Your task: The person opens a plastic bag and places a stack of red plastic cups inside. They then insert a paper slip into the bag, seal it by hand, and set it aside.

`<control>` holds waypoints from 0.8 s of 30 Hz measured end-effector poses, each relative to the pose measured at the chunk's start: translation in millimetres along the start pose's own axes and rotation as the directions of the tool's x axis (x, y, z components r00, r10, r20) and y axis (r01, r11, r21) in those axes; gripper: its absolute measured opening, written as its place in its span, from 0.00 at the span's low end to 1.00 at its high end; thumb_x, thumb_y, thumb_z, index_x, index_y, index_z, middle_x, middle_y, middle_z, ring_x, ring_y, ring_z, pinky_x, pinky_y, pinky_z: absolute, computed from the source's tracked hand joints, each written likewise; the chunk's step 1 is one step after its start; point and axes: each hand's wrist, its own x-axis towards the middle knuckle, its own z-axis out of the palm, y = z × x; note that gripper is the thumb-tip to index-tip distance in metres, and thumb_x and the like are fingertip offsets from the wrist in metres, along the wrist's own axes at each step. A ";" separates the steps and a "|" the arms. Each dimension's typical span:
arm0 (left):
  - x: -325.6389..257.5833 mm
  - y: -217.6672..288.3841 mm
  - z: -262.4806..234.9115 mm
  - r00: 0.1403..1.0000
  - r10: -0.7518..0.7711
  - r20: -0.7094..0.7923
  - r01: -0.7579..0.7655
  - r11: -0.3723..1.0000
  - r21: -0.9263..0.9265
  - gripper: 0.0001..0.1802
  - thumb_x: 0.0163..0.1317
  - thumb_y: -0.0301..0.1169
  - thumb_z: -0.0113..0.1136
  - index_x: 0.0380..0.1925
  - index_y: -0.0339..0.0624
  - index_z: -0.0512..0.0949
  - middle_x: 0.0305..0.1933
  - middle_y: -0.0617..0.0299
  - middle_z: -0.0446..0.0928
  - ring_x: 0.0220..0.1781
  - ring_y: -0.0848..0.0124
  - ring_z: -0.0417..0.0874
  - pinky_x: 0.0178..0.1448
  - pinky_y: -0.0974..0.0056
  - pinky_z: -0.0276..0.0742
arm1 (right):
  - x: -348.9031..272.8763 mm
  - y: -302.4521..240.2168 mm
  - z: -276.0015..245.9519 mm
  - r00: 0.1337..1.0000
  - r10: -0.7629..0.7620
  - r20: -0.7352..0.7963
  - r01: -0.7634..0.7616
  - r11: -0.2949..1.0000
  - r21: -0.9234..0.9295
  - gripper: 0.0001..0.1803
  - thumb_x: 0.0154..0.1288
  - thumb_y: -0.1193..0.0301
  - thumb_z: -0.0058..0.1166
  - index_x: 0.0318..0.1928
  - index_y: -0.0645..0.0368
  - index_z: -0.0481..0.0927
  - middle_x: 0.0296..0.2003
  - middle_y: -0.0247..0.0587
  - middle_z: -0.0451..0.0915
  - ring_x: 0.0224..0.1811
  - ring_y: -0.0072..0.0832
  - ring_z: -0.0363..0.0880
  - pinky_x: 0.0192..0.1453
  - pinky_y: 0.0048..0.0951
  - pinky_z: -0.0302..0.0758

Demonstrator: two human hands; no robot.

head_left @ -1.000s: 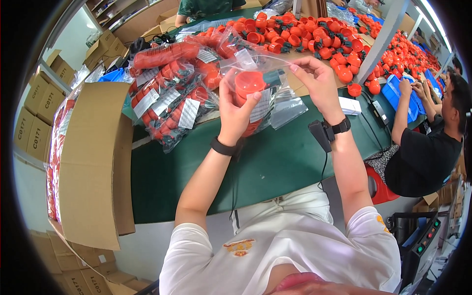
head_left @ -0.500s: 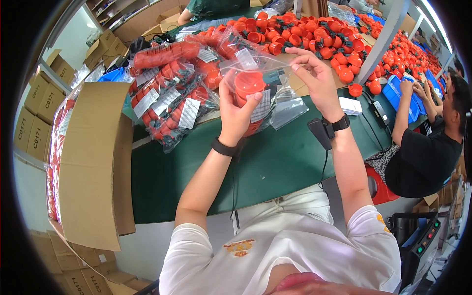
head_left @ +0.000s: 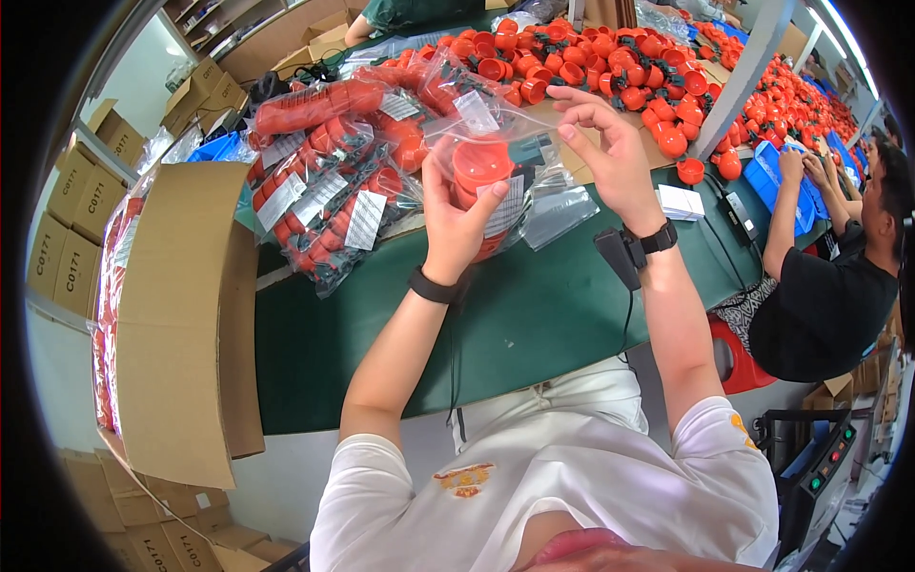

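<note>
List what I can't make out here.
Head view:
Left hand: some fingers, hidden behind the bagged red cups.
Right hand: whether it touches the clear bag; the film's edge is too faint.
Carton: most contents, blocked by its brown side.
Person in green: head, cut off by the top edge.

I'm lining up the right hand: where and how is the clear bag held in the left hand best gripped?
Pinch the clear bag at its top edge near the right corner, probably best from the right. The film there is loose, reaching past the red cup inside, while the left hand wraps the left side. The right hand is nearest that corner.
</note>
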 end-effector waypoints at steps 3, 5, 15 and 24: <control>0.0 0.0 0.2 1.000 0.002 -0.002 -0.002 1.000 -0.004 0.44 0.56 0.28 0.75 0.68 0.34 0.58 0.64 0.54 0.68 0.65 0.67 0.73 0.69 0.61 0.69 | -2.7 -3.5 0.0 0.999 0.054 0.003 -0.054 0.997 0.046 0.09 0.67 0.68 0.62 0.44 0.59 0.84 0.58 0.38 0.80 0.64 0.28 0.74 0.67 0.32 0.63; -0.1 -0.6 -1.3 1.000 0.004 0.000 -0.004 1.000 -0.021 0.44 0.56 0.28 0.75 0.68 0.34 0.58 0.64 0.54 0.68 0.65 0.67 0.73 0.69 0.61 0.69 | -3.0 -3.2 1.2 0.996 0.092 0.010 -0.092 0.995 0.040 0.10 0.67 0.68 0.62 0.45 0.59 0.84 0.58 0.38 0.81 0.63 0.29 0.74 0.66 0.31 0.64; -0.8 0.2 0.9 0.999 0.034 0.021 -0.034 0.999 -0.019 0.44 0.55 0.27 0.75 0.67 0.35 0.59 0.64 0.55 0.68 0.64 0.67 0.73 0.69 0.61 0.69 | -2.7 -2.5 4.2 1.000 -0.003 0.005 0.003 0.998 0.068 0.07 0.67 0.70 0.62 0.42 0.60 0.85 0.57 0.38 0.80 0.62 0.29 0.74 0.62 0.30 0.67; -2.0 -0.6 0.6 0.998 0.055 0.020 -0.055 0.998 0.016 0.43 0.54 0.29 0.77 0.66 0.36 0.60 0.63 0.56 0.69 0.64 0.67 0.73 0.69 0.61 0.69 | -4.1 -5.7 6.7 0.997 0.069 0.039 -0.073 0.990 0.118 0.07 0.67 0.72 0.62 0.41 0.62 0.85 0.56 0.40 0.79 0.62 0.29 0.73 0.70 0.34 0.65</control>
